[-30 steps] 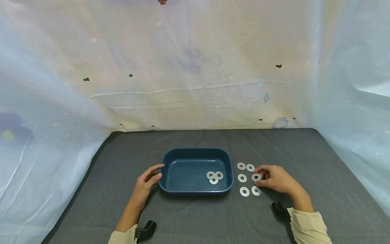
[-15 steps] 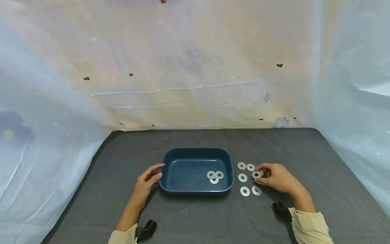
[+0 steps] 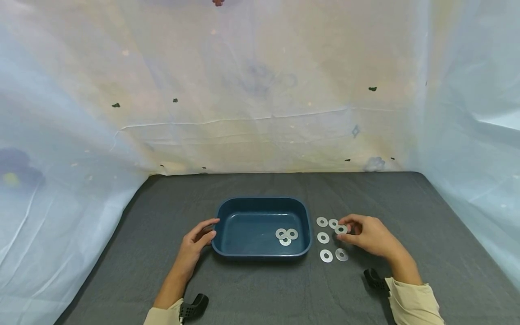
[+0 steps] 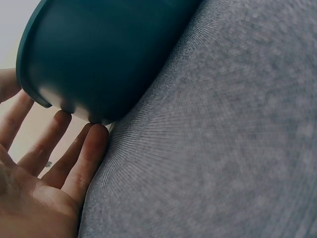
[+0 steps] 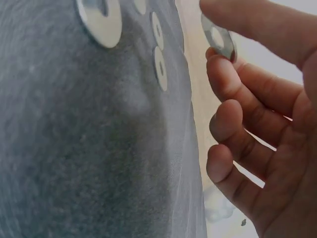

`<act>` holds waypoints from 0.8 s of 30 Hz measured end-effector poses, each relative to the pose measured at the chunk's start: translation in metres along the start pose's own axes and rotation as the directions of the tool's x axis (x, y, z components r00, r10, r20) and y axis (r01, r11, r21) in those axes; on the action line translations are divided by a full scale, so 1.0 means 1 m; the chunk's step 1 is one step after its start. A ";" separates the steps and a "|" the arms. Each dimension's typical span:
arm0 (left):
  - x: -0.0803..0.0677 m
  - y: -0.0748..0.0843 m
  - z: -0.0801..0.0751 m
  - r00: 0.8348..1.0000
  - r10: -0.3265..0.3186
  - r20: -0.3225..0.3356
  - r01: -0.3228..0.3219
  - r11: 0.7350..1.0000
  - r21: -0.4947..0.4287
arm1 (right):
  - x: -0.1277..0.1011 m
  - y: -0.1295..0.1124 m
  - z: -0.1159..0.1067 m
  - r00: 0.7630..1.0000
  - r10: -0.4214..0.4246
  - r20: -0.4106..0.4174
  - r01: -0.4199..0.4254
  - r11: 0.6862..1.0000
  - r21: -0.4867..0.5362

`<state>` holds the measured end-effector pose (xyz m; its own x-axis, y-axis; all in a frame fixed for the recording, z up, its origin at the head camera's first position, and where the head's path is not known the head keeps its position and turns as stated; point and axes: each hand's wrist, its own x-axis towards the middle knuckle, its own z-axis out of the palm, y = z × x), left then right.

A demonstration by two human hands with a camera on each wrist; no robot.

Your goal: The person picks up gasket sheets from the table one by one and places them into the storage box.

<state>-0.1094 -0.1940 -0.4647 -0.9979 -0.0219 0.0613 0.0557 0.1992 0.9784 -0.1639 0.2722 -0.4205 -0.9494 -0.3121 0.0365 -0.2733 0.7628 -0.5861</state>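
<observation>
Washer (image 3: 341,229) pinched between thumb and forefinger of the right hand (image 3: 367,236), raised just off the grey tabletop (image 3: 260,289) at about 3 o'clock from the blue tray (image 3: 262,257); the wrist view showed the same washer (image 5: 218,40) held at the fingertips, the other fingers loosely curled below it. Five more washers lay flat on the cloth between the tray and that hand: two (image 3: 322,221) at its 10 o'clock, one (image 3: 323,237) at 9 o'clock, two (image 3: 326,256) toward 7 o'clock. Three overlapping washers (image 3: 286,235) rested inside the tray near its right wall. The left hand (image 3: 194,243) lay at the tray's 9 o'clock, fingers spread and relaxed, fingertips (image 4: 96,136) touching the tray's outer wall (image 4: 109,54) without gripping it. A pale sheet (image 3: 260,90) hung behind.
</observation>
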 end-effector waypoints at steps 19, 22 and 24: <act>0.001 -0.002 0.000 1.000 -0.014 -0.011 0.014 1.000 0.008 | 0.009 -0.033 0.009 0.994 -0.106 -0.021 0.107 0.993 0.054; 0.001 -0.001 0.000 1.000 -0.009 -0.008 0.009 1.000 0.015 | 0.011 -0.040 0.015 0.991 -0.135 -0.018 0.136 0.987 0.085; 0.001 -0.001 0.000 1.000 -0.005 -0.007 0.005 1.000 0.017 | 0.012 -0.046 0.018 0.989 -0.146 -0.015 0.147 0.984 0.101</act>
<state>-0.1104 -0.1938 -0.4661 -0.9979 -0.0301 0.0575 0.0496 0.2160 0.9751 -0.1601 0.2234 -0.4078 -0.9014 -0.4117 0.1343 -0.3929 0.6471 -0.6534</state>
